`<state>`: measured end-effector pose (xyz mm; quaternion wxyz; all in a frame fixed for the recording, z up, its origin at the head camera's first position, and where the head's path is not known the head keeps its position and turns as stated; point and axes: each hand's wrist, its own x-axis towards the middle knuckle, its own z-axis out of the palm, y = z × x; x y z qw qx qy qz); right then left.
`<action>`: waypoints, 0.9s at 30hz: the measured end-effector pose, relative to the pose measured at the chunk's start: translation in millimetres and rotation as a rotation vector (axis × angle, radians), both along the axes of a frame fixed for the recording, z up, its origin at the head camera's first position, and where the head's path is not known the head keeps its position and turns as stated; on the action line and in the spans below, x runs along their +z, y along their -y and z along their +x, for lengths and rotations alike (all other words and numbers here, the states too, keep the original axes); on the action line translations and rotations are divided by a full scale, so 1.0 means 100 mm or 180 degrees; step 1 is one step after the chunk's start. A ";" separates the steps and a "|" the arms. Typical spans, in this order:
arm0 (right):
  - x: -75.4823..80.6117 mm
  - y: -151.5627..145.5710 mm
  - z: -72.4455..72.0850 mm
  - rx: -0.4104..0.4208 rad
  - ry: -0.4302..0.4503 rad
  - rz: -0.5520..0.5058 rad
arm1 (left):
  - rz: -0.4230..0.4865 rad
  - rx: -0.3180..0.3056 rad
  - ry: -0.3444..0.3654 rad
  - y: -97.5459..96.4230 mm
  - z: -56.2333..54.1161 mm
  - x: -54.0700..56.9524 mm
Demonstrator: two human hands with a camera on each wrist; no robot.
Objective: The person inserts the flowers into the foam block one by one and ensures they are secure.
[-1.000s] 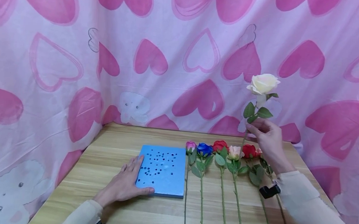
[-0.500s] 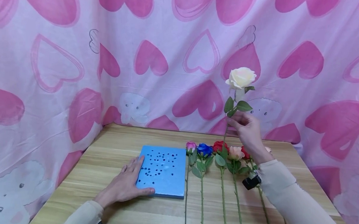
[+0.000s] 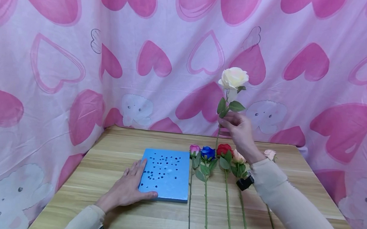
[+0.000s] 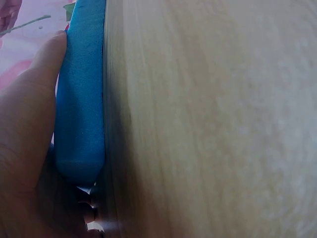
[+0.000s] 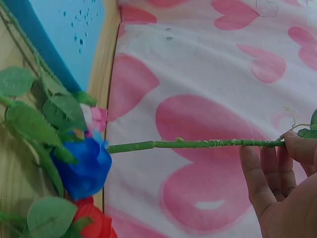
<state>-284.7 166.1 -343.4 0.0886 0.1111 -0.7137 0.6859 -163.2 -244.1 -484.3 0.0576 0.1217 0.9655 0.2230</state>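
My right hand pinches the green stem of a white artificial rose, just below its leaves. The rose stands nearly upright above the far part of the table. Its lower stem passes in front of the blue and red roses' heads in the head view. My left hand rests against the left side and near left corner of a blue foam block, fingers straight and thumb along its front edge. Several small holes dot the block's top. In the left wrist view the block's thick side lies beside the thumb.
Right of the block, artificial roses lie in a row: pink-purple, blue, red, pale pink and, farther right, another pale pink. My right arm covers part of the row. A heart-patterned curtain borders the wooden table.
My right hand has carried the white rose leftward from over the row's right end to above the blue and red roses. The left hand and foam block have stayed still.
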 end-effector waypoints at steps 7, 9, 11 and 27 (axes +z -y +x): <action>0.00 0.22 -0.05 0.0102 -0.0067 0.0003 | -0.0001 -0.0001 -0.0019 0.02 0.00 0.00; 0.00 0.27 -0.06 0.0145 -0.0094 0.0011 | 0.0006 -0.0011 -0.0028 0.02 0.00 0.00; -0.01 0.33 -0.06 0.0188 -0.0084 0.0009 | 0.0014 -0.0020 -0.0033 0.02 0.00 0.00; -0.03 0.83 -0.10 0.0483 -0.0003 -0.0169 | 0.0051 -0.0001 0.0064 0.03 -0.02 -0.02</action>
